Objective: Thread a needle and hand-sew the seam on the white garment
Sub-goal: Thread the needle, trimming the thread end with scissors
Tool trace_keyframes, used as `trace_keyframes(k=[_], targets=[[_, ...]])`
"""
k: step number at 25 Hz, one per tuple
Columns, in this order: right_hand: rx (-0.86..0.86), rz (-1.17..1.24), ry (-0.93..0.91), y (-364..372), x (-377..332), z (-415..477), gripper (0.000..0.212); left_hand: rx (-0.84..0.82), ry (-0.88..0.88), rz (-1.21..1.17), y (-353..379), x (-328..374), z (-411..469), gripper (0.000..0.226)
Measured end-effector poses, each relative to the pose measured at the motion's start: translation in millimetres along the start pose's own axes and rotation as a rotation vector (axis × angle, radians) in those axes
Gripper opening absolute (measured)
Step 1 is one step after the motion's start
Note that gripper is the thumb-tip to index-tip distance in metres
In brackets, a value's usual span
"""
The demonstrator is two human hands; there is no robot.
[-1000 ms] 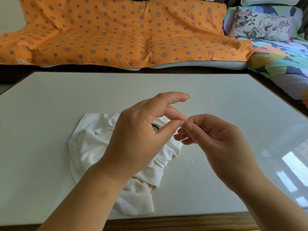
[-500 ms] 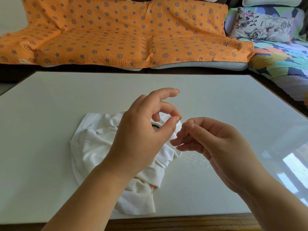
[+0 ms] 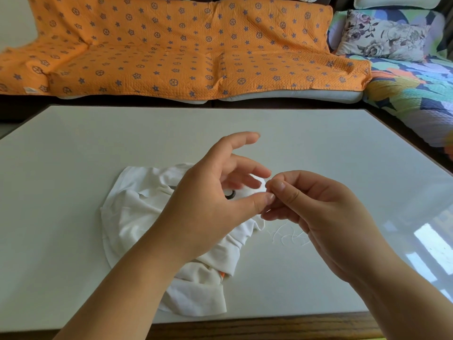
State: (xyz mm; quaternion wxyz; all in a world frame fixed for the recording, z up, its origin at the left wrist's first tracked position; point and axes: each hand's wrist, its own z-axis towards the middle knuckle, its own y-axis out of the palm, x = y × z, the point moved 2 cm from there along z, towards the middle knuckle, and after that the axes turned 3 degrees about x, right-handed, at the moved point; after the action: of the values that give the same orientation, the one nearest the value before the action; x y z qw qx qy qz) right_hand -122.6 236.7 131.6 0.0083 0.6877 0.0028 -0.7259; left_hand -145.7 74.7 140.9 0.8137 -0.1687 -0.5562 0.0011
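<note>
the left hand is held loosely wide above the table, forefinger raised, its thumb tip meeting the right hand's fingertips. the right hand has thumb and forefinger pressed narrowly together; what they pinch is too fine to tell. a loose tangle of white thread lies on the matte white tabletop just below the right hand. the crumpled white garment lies under the left hand. beyond the table stretches an orange star-patterned sofa cover, with a floral cushion at right.
</note>
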Motion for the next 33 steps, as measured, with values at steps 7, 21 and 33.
trace_keyframes(k=[7, 21, 33], targets=[[0.125, -0.035, -0.066, -2.1, -0.5, 1.0, 0.026, 0.016, -0.142, -0.209, 10.8, -4.2, 0.4, 0.045], [0.073, 0.171, -0.06, -1.6, -3.0, 0.1, 0.025, 0.031, -0.175, -0.288, 6.0, -1.3, 0.8, 0.043], [0.093, 0.137, -0.077, -1.3, -4.2, -0.1, 0.019, 0.036, -0.18, -0.293, 6.2, -0.4, 0.5, 0.042]])
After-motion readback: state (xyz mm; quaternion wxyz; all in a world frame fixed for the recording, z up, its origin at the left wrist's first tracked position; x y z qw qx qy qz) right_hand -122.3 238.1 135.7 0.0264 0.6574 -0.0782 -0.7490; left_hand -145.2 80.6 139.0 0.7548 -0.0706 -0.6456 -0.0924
